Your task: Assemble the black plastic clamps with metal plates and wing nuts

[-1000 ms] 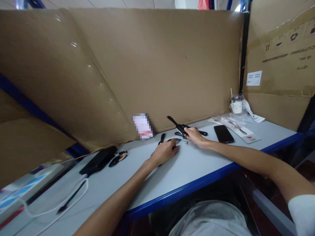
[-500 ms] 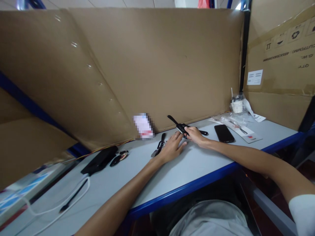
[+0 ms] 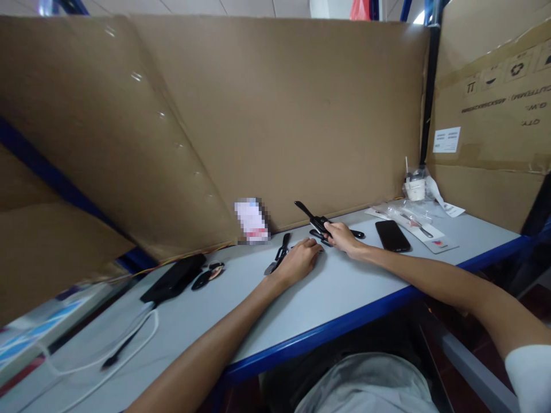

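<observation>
My right hand [image 3: 342,238] is closed around a black two-handled tool [image 3: 316,218] that looks like a spokeshave, one handle pointing up and left. Below it, close to my fingers, another dark piece [image 3: 321,237] shows; I cannot tell whether it is joined to the tool. My left hand [image 3: 303,257] rests on the table with its fingers curled in, just left of the right hand. Whatever its fingertips hold, if anything, is hidden. Beside the left hand's outer edge lies a second black tool [image 3: 282,252] with a grey blade-like end, partly covered.
A lit phone [image 3: 252,221] leans on the cardboard wall [image 3: 279,115]. Rightward lie a dark phone [image 3: 392,236], a carded package [image 3: 434,240] and a lidded cup [image 3: 415,186] in plastic. Leftward are a black case [image 3: 174,281], small dark round items [image 3: 208,276] and white cables [image 3: 150,332].
My left hand's fingers have drawn back from the black tool and curled in, down toward the table. The right hand keeps its hold with hardly any shift.
</observation>
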